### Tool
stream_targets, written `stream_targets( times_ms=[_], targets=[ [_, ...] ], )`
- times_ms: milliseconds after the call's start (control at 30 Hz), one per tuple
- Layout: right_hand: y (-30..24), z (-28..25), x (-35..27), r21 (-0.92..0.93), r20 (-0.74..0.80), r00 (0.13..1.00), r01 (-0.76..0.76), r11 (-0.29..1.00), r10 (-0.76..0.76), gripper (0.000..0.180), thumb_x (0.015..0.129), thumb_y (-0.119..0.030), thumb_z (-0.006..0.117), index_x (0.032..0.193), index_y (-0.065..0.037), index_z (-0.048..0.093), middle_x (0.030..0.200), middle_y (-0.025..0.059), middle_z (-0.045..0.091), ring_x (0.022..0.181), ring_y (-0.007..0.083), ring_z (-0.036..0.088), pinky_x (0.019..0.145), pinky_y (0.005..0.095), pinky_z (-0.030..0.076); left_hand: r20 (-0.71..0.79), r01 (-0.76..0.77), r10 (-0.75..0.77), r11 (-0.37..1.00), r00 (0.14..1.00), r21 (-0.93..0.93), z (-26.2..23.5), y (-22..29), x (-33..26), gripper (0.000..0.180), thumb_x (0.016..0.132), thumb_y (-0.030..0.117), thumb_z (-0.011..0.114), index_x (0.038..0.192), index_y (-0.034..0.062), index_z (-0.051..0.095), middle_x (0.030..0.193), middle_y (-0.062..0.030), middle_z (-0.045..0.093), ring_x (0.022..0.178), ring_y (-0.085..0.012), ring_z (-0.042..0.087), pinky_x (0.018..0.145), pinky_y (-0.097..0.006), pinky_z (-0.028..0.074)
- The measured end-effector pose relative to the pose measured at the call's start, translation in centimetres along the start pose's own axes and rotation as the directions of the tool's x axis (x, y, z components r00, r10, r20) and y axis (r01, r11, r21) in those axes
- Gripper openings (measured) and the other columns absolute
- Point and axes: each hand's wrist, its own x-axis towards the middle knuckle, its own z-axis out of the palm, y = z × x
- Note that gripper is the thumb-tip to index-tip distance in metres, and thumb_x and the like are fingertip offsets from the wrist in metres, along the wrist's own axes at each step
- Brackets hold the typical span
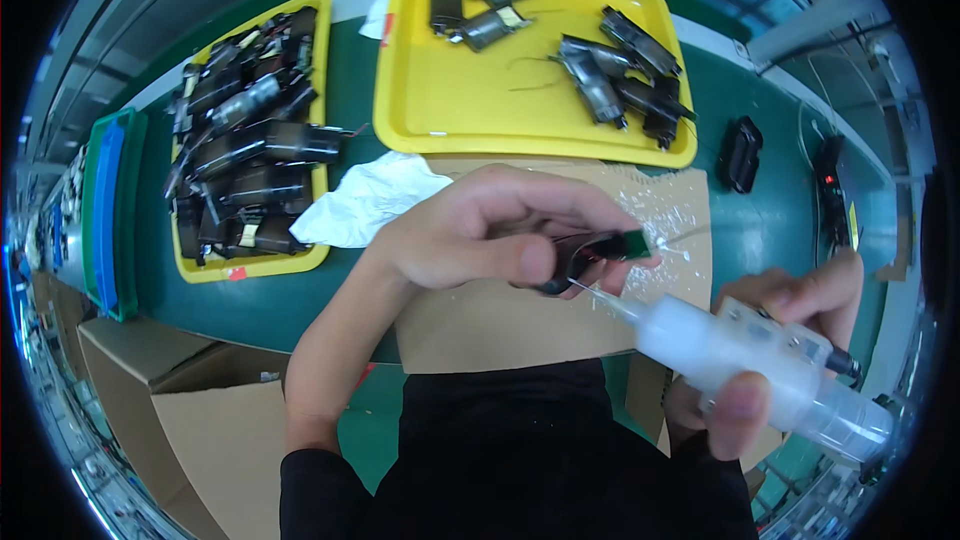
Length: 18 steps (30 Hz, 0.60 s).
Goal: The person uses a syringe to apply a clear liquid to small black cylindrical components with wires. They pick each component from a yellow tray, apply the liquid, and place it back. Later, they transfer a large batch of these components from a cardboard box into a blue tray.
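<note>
My left hand (pixel 470 235) is closed around a dark part with a small green circuit board (pixel 632 244) at its end. Its thumb lies over the near side, and the fingers cover much of the part. In my right hand (pixel 825 295) is a thick, translucent white dispensing syringe (pixel 685 338) with a fine needle, tilted down to the right. The needle's tip reaches the near edge of the dark part; whether it touches cannot be made out. Beneath both lies a cardboard sheet (pixel 480 330) speckled with white residue at its right.
Beyond the cardboard stands a yellow tray (pixel 450 130) with several dark cylindrical parts. A second yellow tray (pixel 322 70) at left is heaped with them. White crumpled paper (pixel 375 202), a black case (pixel 741 155), a blue-green bin (pixel 105 210) and an open carton (pixel 225 440) are around.
</note>
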Motion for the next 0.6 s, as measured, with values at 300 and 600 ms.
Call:
stream_targets(
  times_ms=[300, 600],
  targets=[
    [5.2, 0.6, -1.8, -0.103, 0.079, 0.97, -0.223, 0.969, 0.231, 0.04, 0.077, -0.029, 0.071, 0.089, -0.002, 0.044, 0.064, 0.0026, 0.046, 0.053, 0.0079, 0.04, 0.05, 0.02, 0.031, -0.225, 0.011, 0.362, 0.507, 0.905, 0.862, -0.8, 6.1, -3.0, 0.038, 0.092, 0.021, 0.056, 0.124, 0.0024, 0.054, 0.11, -0.0099, 0.051, 0.093, -0.0208, 0.053, 0.084, -0.03, 0.042],
    [8.3, 0.6, -3.6, -0.328, 0.233, 0.892, -0.303, 0.895, 0.388, 0.025, 0.075, -0.009, 0.071, 0.091, -0.005, 0.052, 0.068, 0.0024, 0.056, 0.061, 0.0074, 0.049, 0.057, 0.0223, 0.04, -0.398, 0.669, 0.918, 0.302, -0.011, 0.679, -3.1, 8.9, -17.7, 0.03, 0.093, 0.019, 0.057, 0.117, 0.0009, 0.06, 0.105, -0.0151, 0.057, 0.102, -0.0271, 0.053, 0.091, -0.035, 0.041]
  ],
)
